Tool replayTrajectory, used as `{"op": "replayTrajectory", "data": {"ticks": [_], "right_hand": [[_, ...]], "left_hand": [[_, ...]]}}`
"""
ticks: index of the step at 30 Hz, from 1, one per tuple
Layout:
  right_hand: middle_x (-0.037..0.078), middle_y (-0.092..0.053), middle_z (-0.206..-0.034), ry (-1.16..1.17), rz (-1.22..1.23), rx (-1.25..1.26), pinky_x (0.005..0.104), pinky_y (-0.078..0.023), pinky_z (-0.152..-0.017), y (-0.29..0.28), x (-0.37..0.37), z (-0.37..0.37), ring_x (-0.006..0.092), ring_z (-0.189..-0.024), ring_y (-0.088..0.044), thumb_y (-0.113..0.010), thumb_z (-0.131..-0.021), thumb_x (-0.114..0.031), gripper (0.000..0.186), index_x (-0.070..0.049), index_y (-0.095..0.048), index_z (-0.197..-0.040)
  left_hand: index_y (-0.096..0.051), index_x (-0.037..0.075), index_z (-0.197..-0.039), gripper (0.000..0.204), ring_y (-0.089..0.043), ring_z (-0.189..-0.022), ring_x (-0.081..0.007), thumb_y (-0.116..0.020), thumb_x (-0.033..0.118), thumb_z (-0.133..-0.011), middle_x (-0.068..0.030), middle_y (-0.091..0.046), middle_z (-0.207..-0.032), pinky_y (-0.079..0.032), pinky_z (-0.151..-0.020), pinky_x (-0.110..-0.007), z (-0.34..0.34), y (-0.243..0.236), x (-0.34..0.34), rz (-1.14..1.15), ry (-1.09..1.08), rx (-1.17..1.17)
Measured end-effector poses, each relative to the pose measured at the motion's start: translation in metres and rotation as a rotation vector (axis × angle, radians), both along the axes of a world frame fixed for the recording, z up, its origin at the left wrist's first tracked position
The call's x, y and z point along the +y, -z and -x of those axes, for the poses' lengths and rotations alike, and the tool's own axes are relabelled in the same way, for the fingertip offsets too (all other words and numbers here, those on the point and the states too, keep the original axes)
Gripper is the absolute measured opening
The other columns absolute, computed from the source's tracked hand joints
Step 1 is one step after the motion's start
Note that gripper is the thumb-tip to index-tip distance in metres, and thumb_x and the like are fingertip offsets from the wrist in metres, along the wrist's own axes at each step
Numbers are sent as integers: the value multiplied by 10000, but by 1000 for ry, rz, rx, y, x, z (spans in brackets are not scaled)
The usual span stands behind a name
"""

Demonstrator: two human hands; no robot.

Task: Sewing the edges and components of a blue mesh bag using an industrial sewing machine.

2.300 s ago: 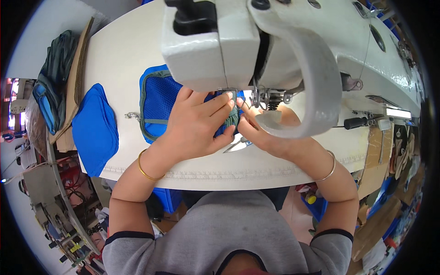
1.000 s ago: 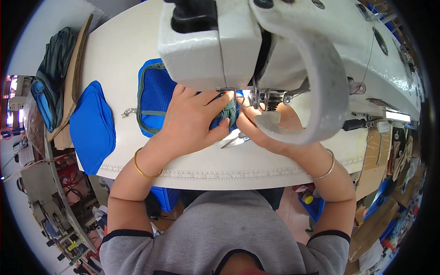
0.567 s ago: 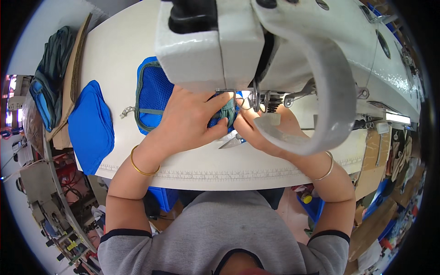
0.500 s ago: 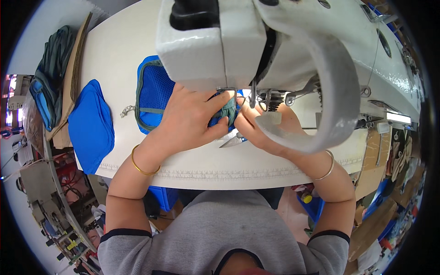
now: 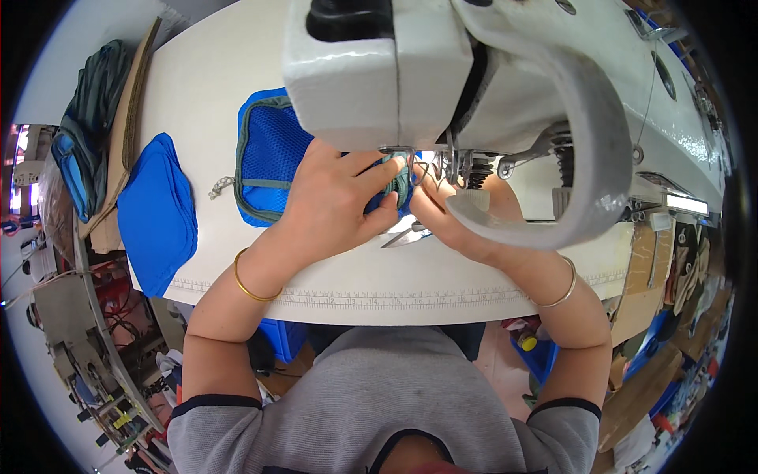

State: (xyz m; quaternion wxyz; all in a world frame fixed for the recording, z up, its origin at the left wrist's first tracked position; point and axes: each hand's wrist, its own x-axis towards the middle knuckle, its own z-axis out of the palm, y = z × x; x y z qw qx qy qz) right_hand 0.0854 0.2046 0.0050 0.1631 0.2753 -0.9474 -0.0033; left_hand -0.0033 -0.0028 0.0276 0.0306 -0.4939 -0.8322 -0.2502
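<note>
A blue mesh piece with grey-green binding [image 5: 268, 150] lies under the head of a white sewing machine [image 5: 347, 87]. My left hand [image 5: 335, 197] bears down on its right part, fingers bent round the bunched binding beside the presser foot [image 5: 407, 158]. My right hand [image 5: 450, 217] grips that same edge from the right, partly hidden by the machine's curved guard [image 5: 600, 182]. Silver scissors [image 5: 401, 237] lie just below the hands. A stack of blue fabric pieces [image 5: 158, 213] rests on the left of the white table.
Dark grey-green and blue fabric [image 5: 91, 118] lies by cardboard [image 5: 118, 189] at the far left. A printed scale runs along the table's front edge [image 5: 355, 308]. Below are blue bins [image 5: 280, 336]. Tools and cardboard [image 5: 643, 284] crowd the right side.
Both hands stay at the presser foot with the mesh piece, shifting only slightly. The piece and the machine sit a little higher in the picture, as the whole view has shifted.
</note>
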Motion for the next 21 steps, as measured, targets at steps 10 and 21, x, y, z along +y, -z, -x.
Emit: {"op": "replayTrajectory", "data": {"ticks": [10, 21], "right_hand": [[-5, -439, -564, -31, 99, 81, 306, -385, -424, -4, -1, 6, 140, -516, -515, -668, -654, -139, 92, -162, -580, -667], [-2, -626, -988, 47, 12, 4, 263, -373, -467, -10, 0, -3, 81, -650, -589, -671, -756, -132, 167, -110, -639, -918]], "left_hand": [[-733, 52, -976, 328, -617, -907, -286, -757, 145, -662, -78, -695, -943, -477, -820, -404, 6, 3, 0, -50, 1, -40], [-742, 25, -949, 293, -620, -919, -307, -766, 136, -678, -100, -711, -944, -500, -828, -406, 19, 3, 4, -100, -34, -30]]}}
